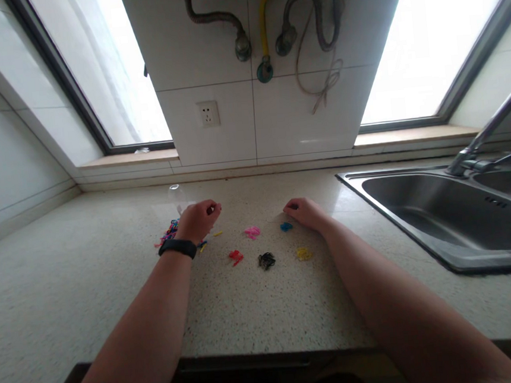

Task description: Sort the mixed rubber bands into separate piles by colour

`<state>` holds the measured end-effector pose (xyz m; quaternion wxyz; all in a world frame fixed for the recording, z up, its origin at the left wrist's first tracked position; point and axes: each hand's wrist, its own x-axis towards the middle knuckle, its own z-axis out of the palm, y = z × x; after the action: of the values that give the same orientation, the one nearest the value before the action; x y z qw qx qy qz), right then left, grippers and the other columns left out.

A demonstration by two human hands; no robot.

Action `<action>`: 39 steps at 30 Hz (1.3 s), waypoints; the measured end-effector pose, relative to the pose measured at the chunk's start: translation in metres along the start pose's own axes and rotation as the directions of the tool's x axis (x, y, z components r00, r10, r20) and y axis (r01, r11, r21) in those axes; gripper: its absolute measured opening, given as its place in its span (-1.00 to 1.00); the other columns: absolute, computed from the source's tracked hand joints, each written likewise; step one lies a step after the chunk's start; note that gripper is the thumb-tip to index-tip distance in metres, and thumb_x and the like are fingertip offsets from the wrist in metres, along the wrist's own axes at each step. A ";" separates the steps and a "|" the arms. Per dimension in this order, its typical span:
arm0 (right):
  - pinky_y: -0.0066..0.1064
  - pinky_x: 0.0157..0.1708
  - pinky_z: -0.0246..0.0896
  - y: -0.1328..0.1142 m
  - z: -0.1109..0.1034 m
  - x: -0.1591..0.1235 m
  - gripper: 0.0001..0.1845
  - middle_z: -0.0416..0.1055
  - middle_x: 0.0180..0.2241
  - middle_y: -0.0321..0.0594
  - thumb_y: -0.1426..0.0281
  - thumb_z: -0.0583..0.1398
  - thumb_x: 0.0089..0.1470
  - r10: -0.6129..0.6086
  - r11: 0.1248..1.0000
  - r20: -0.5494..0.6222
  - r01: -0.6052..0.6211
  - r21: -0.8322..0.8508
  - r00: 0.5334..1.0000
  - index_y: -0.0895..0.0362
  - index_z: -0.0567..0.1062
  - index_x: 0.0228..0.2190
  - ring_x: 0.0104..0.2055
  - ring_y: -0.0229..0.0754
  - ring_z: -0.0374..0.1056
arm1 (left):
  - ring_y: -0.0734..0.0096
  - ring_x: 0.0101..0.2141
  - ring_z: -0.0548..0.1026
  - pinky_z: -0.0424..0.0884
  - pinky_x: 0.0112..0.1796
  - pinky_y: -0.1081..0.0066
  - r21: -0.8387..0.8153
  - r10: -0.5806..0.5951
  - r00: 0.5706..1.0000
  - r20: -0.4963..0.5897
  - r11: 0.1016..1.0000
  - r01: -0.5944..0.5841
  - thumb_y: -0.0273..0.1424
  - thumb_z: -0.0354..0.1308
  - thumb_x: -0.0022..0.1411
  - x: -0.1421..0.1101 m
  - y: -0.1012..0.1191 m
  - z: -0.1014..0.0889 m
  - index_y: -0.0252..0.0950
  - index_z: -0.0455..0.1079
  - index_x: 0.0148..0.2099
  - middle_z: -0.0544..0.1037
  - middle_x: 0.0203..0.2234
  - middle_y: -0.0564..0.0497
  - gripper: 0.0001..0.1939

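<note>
Black loops sit among single-colour piles, likely spaced against mixing; beyond them, left hand and right hand curl, grip closure and contents unclear.

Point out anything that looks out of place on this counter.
A small yellow piece lies alone between the left hand and the pink pile, away from the yellow pile, so it looks like a stray.

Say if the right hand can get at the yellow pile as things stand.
Probably yes: the right hand is just beyond the yellow pile, with only bare counter seen between them. The blue pile sits off to the left, seemingly out of the way.
</note>
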<state>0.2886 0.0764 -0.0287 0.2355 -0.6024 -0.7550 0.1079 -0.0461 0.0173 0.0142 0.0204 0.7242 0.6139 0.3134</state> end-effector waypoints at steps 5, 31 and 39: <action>-0.41 -0.34 0.21 0.002 0.002 0.002 -0.76 0.59 -0.30 -0.19 0.23 0.19 0.12 -0.012 1.000 0.004 0.012 0.011 1.000 0.04 0.62 -0.29 -0.30 -0.14 0.45 | 0.33 -0.47 0.53 0.28 -0.47 0.45 -0.016 -0.024 1.000 0.003 1.000 0.024 -0.12 -0.03 0.31 0.001 -0.001 0.001 -0.25 0.53 -0.26 0.54 -0.56 -0.01 -0.60; -0.40 -0.35 0.20 0.000 -0.001 0.000 -0.75 0.59 -0.31 -0.18 0.22 0.18 0.12 -0.024 1.000 0.009 0.024 0.014 1.000 0.05 0.62 -0.30 -0.30 -0.12 0.44 | 0.40 -0.56 0.52 0.28 -0.55 0.48 -0.123 -0.056 0.998 -0.024 0.991 0.053 -0.08 -0.03 0.29 0.003 -0.007 0.002 -0.25 0.52 -0.24 0.58 -0.50 0.00 -0.58; -0.40 -0.31 0.24 0.003 0.001 0.002 -0.76 0.59 -0.31 -0.17 0.23 0.19 0.12 -0.028 0.999 0.010 0.028 0.032 1.000 0.06 0.62 -0.30 -0.29 -0.13 0.45 | 0.36 -0.51 0.54 0.28 -0.54 0.47 -0.155 -0.062 0.998 -0.027 0.986 0.057 -0.08 -0.03 0.30 0.004 -0.008 0.002 -0.25 0.53 -0.22 0.57 -0.51 -0.01 -0.58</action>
<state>0.2904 0.0796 -0.0306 0.2427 -0.5872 -0.7628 0.1199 -0.0520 0.0235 0.0112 0.0760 0.6969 0.6093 0.3707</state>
